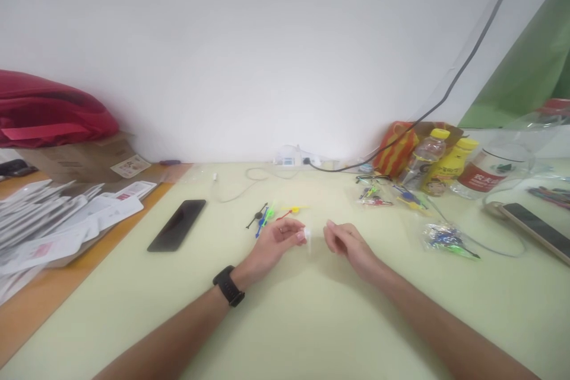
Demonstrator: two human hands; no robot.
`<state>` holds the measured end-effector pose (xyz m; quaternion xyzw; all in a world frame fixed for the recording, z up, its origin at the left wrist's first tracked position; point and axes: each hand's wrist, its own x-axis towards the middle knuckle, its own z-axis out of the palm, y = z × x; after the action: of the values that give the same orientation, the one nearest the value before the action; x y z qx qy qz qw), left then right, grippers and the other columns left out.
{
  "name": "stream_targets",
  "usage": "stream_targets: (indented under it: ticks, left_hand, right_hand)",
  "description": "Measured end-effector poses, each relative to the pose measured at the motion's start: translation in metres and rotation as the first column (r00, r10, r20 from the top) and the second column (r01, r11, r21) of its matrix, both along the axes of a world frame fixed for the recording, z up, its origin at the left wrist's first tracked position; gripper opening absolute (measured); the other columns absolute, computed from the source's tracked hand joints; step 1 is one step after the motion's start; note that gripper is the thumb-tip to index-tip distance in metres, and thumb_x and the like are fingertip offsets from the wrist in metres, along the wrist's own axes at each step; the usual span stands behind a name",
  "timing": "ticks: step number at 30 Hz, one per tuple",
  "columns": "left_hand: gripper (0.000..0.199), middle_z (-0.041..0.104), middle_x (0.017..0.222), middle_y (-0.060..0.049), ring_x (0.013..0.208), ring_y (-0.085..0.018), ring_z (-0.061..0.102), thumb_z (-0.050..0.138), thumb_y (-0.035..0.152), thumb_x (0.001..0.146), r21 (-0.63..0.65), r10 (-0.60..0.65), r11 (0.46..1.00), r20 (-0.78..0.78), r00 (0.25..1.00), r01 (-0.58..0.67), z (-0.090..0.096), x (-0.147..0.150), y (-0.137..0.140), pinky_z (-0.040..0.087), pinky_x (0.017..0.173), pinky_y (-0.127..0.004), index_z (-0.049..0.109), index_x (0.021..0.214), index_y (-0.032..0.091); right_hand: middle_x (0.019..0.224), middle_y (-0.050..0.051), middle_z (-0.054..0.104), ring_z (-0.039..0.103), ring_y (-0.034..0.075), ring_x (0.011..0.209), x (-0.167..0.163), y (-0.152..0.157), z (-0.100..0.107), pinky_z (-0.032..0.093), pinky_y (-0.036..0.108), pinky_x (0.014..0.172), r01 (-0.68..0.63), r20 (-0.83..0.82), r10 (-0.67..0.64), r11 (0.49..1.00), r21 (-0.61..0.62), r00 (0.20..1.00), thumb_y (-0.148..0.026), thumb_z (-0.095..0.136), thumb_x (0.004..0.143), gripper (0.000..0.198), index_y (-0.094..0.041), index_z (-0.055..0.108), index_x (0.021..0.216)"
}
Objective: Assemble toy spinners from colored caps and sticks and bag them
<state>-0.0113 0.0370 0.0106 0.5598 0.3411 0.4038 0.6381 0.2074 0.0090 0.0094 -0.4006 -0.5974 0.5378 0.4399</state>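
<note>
My left hand point(276, 244), with a black watch point(228, 286) on its wrist, pinches a small white plastic piece point(307, 234) between thumb and fingertips. The piece is blurred, and a pale thin part seems to hang below it. To its right, apart from it, my right hand point(351, 244) is closed with curled fingers; whatever they may hold is hidden. Just beyond my left hand lie loose plastic arrow-shaped pieces: black point(257, 216), blue point(261, 222), green point(269, 214), red point(285, 215) and yellow point(294, 209).
Bags of similar coloured pieces point(449, 239) lie at right, near bottles point(449, 166) and a phone point(538, 229). A black phone point(177, 225) lies left on the table point(285, 332). White packets point(66, 225) and a cardboard box point(80, 160) stand farther left. A cable point(356, 166) runs along the wall.
</note>
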Motion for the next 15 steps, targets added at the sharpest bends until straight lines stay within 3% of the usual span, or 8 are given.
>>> stream_targets:
  ticks: [3, 6, 11, 15]
  left_hand:
    - [0.030, 0.071, 0.095, -0.005, 0.086, -0.016, 0.068, 0.083, 0.038, 0.082, -0.007, -0.009, 1.000, -0.002, 1.000, 0.009, 0.000, 0.000, -0.001, 0.054, 0.087, -0.033, 0.073, 0.100, 0.016]
    - [0.030, 0.072, 0.098, -0.007, 0.089, -0.018, 0.069, 0.083, 0.038, 0.082, -0.009, -0.053, 0.999, -0.012, 0.999, 0.053, 0.001, 0.000, -0.002, 0.055, 0.089, -0.035, 0.073, 0.101, 0.016]
    - [0.031, 0.074, 0.103, -0.010, 0.099, -0.023, 0.069, 0.082, 0.039, 0.082, -0.027, -0.126, 0.992, -0.023, 0.992, 0.125, 0.005, 0.002, -0.005, 0.055, 0.092, -0.038, 0.073, 0.100, 0.016]
    - [0.029, 0.073, 0.101, -0.008, 0.094, -0.020, 0.069, 0.081, 0.038, 0.083, -0.029, -0.106, 0.994, -0.023, 0.994, 0.106, 0.008, 0.003, -0.006, 0.054, 0.090, -0.035, 0.073, 0.100, 0.016]
  right_hand:
    - [0.062, -0.004, 0.044, 0.038, 0.012, 0.057, -0.004, -0.002, 0.002, 0.029, 0.028, 0.055, 0.065, -0.040, -0.063, 0.997, 0.052, 0.997, -0.054, 0.062, 0.095, 0.044, -0.021, 0.051, 0.069]
    - [0.075, -0.002, 0.056, 0.050, 0.013, 0.067, -0.010, -0.007, 0.004, 0.039, 0.027, 0.063, 0.045, -0.024, -0.043, 0.993, 0.112, 0.999, -0.046, 0.069, 0.093, 0.029, -0.021, 0.056, 0.085]
    - [0.089, 0.002, 0.066, 0.064, 0.017, 0.080, -0.014, -0.009, 0.002, 0.048, 0.029, 0.072, 0.014, 0.030, -0.017, 0.995, 0.104, 0.999, -0.044, 0.070, 0.092, 0.026, -0.022, 0.059, 0.095]
    - [0.089, 0.002, 0.067, 0.066, 0.019, 0.083, -0.013, -0.008, -0.001, 0.049, 0.031, 0.073, 0.015, 0.052, -0.021, 0.993, 0.119, 0.998, -0.044, 0.066, 0.095, 0.023, -0.023, 0.058, 0.102]
